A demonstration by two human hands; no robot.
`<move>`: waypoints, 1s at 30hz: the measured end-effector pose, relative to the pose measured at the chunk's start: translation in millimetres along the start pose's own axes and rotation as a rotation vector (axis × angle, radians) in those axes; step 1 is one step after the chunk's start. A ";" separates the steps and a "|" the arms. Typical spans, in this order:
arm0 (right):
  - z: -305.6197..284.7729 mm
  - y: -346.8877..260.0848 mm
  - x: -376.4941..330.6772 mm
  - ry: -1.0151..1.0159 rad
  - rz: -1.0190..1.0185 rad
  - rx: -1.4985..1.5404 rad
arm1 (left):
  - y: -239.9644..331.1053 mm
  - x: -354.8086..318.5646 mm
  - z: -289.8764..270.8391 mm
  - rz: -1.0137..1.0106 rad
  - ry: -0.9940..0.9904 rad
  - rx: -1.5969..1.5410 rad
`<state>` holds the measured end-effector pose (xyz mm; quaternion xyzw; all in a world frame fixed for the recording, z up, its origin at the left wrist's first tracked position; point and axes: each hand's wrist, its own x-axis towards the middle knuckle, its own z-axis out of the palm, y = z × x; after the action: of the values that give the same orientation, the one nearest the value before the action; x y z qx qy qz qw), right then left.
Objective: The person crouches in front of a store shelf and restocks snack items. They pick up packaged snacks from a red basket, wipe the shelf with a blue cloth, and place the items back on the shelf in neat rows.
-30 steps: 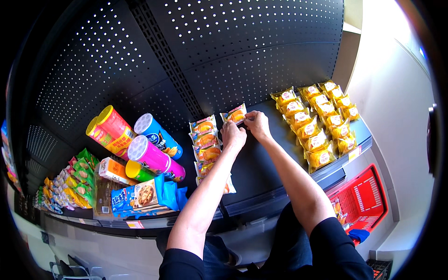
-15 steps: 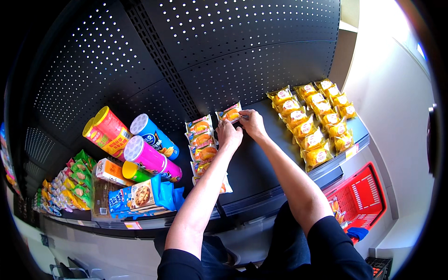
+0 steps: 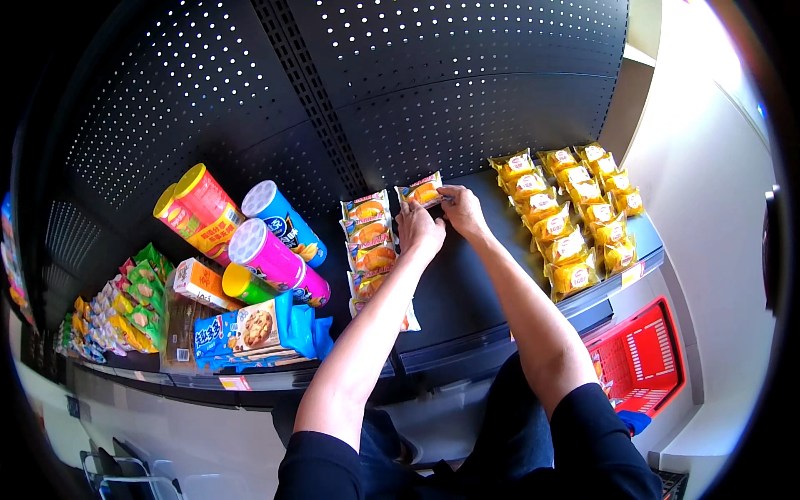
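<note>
A wrapped bread cake point(image 3: 421, 192), in clear, white and red film with an orange-brown middle, lies at the back of the dark shelf point(image 3: 462, 287). My right hand point(image 3: 465, 212) pinches its right end between thumb and fingers. Bent fingers of my left hand point(image 3: 419, 231) grip its front edge; their tips are partly hidden. Just to the left, a column of matching wrapped cakes point(image 3: 367, 232) runs from back to front, its near end partly covered by my left forearm.
Rows of yellow-wrapped cakes point(image 3: 567, 247) fill the shelf's right side. Chip canisters point(image 3: 265, 252), blue cookie bags point(image 3: 258, 329) and an orange-white box point(image 3: 204, 283) stand left. A perforated black panel point(image 3: 475, 112) rises behind. A red basket point(image 3: 642, 358) sits below at right.
The view has shifted slightly, moving the shelf goods in the picture. Both hands remain at the same wrapped cake beside the column, with little change in their grip.
</note>
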<state>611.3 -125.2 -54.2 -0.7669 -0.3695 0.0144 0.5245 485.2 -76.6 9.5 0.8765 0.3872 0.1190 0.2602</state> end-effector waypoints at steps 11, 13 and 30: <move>-15.7 -19.2 -15.4 0.080 0.010 -0.001 | 9.8 -28.3 -12.3 0.106 0.006 -0.009; -16.7 -25.4 -15.6 0.104 0.022 0.054 | 10.5 -43.6 -15.2 0.275 0.065 -0.020; -78.2 -186.7 -111.6 -0.110 0.032 0.325 | -47.2 -270.9 -29.6 0.438 -0.328 -0.346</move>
<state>459.3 -219.3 92.3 -0.6757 -0.3784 0.1244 0.6203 261.9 -239.8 6.5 0.8892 0.1166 0.0934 0.4325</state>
